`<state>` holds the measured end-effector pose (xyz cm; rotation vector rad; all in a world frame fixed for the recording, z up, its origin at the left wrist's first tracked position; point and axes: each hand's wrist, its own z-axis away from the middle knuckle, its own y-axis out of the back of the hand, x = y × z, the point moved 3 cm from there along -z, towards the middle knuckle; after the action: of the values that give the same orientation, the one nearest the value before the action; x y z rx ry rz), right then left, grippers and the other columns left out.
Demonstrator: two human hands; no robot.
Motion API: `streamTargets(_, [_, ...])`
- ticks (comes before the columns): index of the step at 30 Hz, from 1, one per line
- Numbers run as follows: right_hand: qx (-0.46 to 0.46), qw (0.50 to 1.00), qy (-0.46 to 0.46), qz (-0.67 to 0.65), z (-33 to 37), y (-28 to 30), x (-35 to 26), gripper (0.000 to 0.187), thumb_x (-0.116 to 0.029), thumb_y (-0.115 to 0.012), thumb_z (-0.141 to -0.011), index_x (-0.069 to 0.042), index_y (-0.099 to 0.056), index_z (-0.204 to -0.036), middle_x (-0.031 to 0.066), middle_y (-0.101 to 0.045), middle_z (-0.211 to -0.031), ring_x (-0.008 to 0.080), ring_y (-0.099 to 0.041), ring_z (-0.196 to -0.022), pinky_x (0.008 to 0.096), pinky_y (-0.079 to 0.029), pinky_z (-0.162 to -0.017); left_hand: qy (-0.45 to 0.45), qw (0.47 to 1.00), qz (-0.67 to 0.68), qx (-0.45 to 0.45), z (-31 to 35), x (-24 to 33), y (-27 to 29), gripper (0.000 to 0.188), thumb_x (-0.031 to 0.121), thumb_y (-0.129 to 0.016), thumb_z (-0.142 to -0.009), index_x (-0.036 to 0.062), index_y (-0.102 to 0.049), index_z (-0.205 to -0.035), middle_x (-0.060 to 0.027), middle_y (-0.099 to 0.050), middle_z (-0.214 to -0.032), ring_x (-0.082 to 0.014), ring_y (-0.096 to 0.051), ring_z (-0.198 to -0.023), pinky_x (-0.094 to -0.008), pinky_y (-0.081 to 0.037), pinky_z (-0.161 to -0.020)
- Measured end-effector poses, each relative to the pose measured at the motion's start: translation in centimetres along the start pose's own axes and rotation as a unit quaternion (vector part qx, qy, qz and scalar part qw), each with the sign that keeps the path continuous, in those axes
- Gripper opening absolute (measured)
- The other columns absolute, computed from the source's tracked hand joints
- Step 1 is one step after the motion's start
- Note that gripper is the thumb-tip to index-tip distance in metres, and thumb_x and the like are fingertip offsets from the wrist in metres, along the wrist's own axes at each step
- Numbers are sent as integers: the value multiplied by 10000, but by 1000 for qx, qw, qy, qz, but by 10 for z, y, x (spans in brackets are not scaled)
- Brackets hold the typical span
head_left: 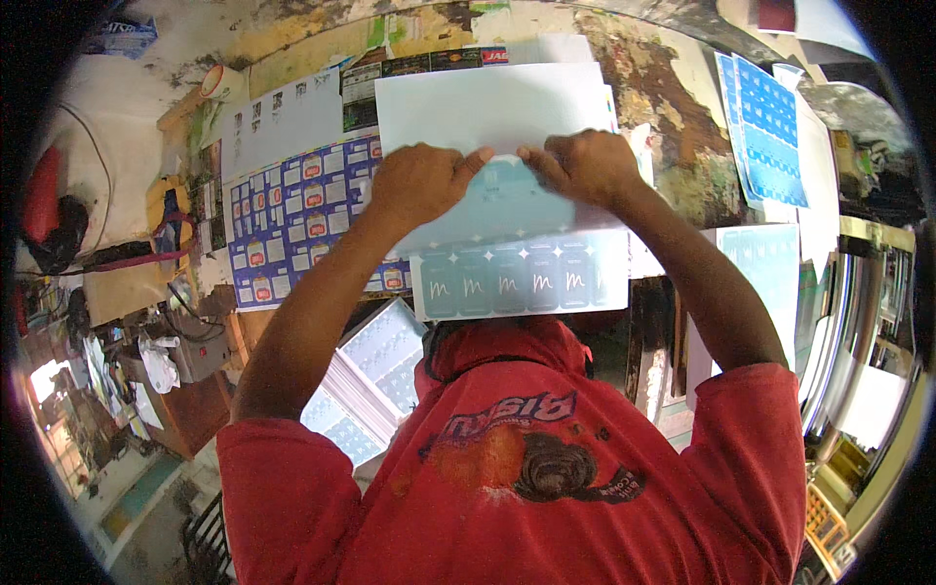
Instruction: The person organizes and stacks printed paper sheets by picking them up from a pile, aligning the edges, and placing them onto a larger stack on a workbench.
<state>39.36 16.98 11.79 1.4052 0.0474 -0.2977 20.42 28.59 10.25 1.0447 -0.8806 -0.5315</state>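
My left hand (421, 182) and my right hand (590, 171) are raised in front of me with their thumbs pointing toward each other. Both are closed on a pale teal printed sheet (487, 200), which looks slightly blurred. A large white sheet (487, 97) extends behind and above the hands. Below them shows a strip of teal printed labels (522, 278) in rows with white script; whether it belongs to the held sheet I cannot tell. The other fingers are curled and partly hidden.
Blue printed sheets (292, 219) lie left of my left hand. A stack of printed sheets (366, 375) sits lower down, near my left arm. Blue sheets (765, 132) hang on the stained wall at the right. A brown box (185, 400) stands at the lower left.
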Motion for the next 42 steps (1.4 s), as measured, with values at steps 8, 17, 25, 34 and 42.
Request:
streamTargets(8, [15,999,14,-43,65,-49,-18,447,-534,-637,-885,-111,-640,-742,96,-607,-653,286,-616,-612,421,-491,-564,-1,996,61,-65,59,12,-64,672,649,-419,-952,51,-632,-733,-177,-622,-694,-379,-639,-688,-523,-489,-655])
streamTargets(17, [-5,995,47,-86,90,-70,-21,416,-495,-724,-816,-108,-615,-708,39,-544,-629,220,-569,-576,351,-435,-520,-41,993,85,-74,78,18,-87,561,561,-519,-950,59,-647,-733,-130,-648,-694,-304,-651,-662,-423,-498,-639])
streamTargets(25, [-78,987,3,-138,50,-77,-5,429,-486,-668,-877,-97,-657,-698,108,-648,-644,296,-667,-613,412,-522,-564,-24,987,113,-111,40,0,-84,556,533,-507,-969,66,-648,-702,-139,-637,-658,-323,-665,-655,-449,-520,-629])
streamTargets(34, [-54,996,22,-61,47,-21,-18,561,-578,-513,-941,-88,-659,-710,122,-657,-665,326,-671,-629,468,-528,-585,-15,995,83,-61,46,10,-32,589,529,-462,-988,51,-630,-687,-166,-614,-632,-370,-641,-617,-497,-507,-590])
streamTargets(42, [219,966,132,-52,62,202,-63,495,-531,-639,-909,-87,-680,-693,82,-605,-579,263,-608,-507,381,-466,-478,-74,988,-19,136,86,77,203,568,491,-518,-983,42,-645,-660,-127,-577,-560,-293,-591,-510,-425,-462,-521])
